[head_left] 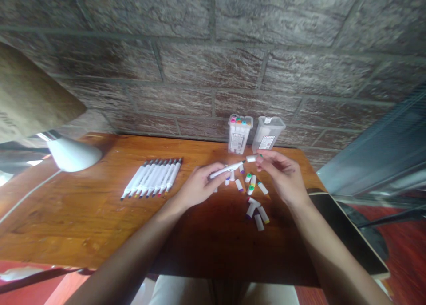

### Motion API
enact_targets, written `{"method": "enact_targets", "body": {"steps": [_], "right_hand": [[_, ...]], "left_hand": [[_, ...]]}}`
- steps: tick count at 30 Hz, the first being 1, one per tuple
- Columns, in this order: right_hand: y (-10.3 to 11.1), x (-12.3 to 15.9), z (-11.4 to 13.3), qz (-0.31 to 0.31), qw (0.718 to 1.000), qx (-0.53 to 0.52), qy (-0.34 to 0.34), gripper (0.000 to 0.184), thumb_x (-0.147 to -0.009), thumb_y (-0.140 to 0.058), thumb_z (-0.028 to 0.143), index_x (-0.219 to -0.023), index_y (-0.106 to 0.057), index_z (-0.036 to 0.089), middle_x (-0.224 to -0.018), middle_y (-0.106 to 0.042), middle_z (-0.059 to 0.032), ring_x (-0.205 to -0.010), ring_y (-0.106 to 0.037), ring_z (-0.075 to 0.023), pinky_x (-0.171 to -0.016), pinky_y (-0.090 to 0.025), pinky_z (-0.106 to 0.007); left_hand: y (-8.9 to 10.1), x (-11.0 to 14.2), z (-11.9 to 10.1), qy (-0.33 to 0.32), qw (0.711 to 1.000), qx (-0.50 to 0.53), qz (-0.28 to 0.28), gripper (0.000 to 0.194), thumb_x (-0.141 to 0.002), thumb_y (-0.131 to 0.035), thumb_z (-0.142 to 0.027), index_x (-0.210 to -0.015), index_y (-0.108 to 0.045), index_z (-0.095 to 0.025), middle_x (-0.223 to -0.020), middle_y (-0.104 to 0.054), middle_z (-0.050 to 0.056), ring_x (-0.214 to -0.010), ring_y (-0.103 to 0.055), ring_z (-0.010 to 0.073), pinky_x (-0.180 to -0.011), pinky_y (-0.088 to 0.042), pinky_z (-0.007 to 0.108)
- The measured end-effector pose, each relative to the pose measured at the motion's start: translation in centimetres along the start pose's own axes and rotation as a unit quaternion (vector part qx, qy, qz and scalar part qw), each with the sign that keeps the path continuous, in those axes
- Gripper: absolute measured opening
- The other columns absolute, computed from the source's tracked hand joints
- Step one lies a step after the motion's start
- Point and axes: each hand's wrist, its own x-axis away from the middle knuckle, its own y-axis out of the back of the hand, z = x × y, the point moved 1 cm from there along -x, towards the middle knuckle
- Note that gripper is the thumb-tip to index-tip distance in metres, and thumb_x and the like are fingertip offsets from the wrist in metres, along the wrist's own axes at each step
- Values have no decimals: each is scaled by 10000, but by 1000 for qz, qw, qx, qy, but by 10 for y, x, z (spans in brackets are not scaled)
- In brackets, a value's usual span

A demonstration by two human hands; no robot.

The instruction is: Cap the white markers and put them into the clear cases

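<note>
My left hand (207, 183) is closed round a white marker (228, 169), whose dark bare tip points right. Between the fingertips of my right hand (282, 174) is a white marker cap (251, 159) with a green end. The cap and the marker tip are close together; whether they touch I cannot tell. Loose caps (253, 202) with coloured ends lie scattered on the table beneath and between my hands. A row of white markers (152, 178) without caps lies side by side to the left of my left hand.
Against the brick wall stand a clear case (238, 138) holding markers and a second clear case (268, 136). A lamp (71, 154) with its cord is at the left of the wooden table (100, 225). A dark flat panel (346, 234) lies beyond the right edge.
</note>
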Motion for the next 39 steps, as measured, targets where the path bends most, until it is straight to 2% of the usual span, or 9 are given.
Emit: {"method": "enact_targets", "body": {"steps": [11,16,21,29,34,39], "right_hand": [[-3,1,3,-7,999,-28,-23,244,-772,-779,358,-976,-751,227,-859,-766,-17,-684,-676,-151,-680,-587,-327],[-4,1,1,10,997,-61,-37,200,-761,-798,289,-950,-761,237,-826,-763,0,-702,-686,-138,-666,-569,-277],[-7,3,-1,28,996,-69,-50,208,-746,-815,302,-937,-766,236,-822,-768,-2,-711,-704,-145,-698,-583,-281],[-5,2,0,75,991,-74,-85,239,-713,-839,277,-946,-793,250,-896,-789,-12,-761,-717,-142,-768,-586,-277],[3,0,0,129,983,-75,-107,269,-706,-842,270,-970,-798,245,-905,-788,-21,-726,-699,-132,-704,-576,-264],[5,0,-1,160,978,-69,-119,299,-709,-840,285,-999,-794,230,-939,-785,-37,-741,-694,-136,-725,-572,-280]], "left_hand": [[0,1,4,-2,1000,-10,-27,261,-928,-577,-421,-998,-684,-193,-840,-694,9,-710,-590,141,-664,-423,212],[1,2,3,-18,998,-48,-26,254,-947,-560,-388,-1054,-683,-194,-894,-715,14,-749,-620,144,-690,-433,215],[2,2,2,-46,995,-83,-36,237,-987,-502,-328,-1001,-698,-195,-914,-722,7,-798,-640,135,-772,-439,214],[2,2,8,-64,995,-76,-32,237,-959,-561,-337,-1115,-680,-205,-1070,-736,29,-929,-684,166,-833,-471,226],[1,4,12,-71,993,-90,-11,246,-959,-568,-346,-1139,-675,-217,-1088,-746,15,-926,-700,155,-827,-482,217],[1,4,13,-80,989,-118,-27,269,-938,-602,-358,-1149,-681,-212,-1136,-745,37,-988,-708,186,-863,-492,246]]}}
